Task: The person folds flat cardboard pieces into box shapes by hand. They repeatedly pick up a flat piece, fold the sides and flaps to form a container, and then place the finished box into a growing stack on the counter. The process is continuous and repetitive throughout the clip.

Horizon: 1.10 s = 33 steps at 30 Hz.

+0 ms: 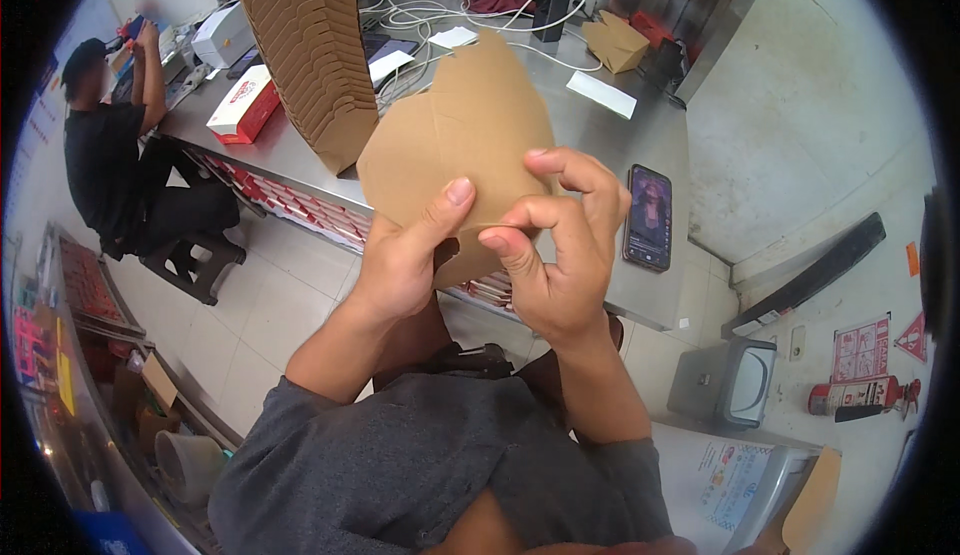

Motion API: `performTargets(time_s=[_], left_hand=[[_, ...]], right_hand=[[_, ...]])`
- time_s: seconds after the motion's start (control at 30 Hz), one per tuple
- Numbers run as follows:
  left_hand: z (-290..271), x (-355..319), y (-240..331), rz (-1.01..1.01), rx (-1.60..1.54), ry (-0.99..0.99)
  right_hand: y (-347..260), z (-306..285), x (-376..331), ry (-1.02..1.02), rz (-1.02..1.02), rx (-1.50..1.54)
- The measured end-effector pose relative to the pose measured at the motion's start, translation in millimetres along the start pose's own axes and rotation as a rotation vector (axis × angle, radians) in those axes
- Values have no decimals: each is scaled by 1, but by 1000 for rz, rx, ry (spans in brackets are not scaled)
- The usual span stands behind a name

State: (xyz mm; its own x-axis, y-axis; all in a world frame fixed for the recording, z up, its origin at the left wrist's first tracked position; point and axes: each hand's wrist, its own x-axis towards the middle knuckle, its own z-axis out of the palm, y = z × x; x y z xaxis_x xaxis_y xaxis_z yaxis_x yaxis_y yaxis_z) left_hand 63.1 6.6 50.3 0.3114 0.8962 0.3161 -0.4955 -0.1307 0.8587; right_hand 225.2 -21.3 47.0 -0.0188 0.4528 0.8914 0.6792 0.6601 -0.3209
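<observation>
Two hands meet on one flat brown cardboard box blank, which we hold up in front of our chest above the edge of the long steel counter; our left hand presses its thumb onto the lower panel, our right hand pinches the fold beside it, and farther right a dark smartphone lies flat on the counter

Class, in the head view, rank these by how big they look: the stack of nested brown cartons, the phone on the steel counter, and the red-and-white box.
1. Stack of nested brown cartons
2. Red-and-white box
3. Phone

The last two look close; the box lies farther away, so their order is unsure.
</observation>
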Motion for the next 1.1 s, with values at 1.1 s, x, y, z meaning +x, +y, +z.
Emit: performTargets(time_s=[1.1], left_hand=[[0,-16,-23,567,415,73]], right_hand=[[5,31,-25,234,97,270]])
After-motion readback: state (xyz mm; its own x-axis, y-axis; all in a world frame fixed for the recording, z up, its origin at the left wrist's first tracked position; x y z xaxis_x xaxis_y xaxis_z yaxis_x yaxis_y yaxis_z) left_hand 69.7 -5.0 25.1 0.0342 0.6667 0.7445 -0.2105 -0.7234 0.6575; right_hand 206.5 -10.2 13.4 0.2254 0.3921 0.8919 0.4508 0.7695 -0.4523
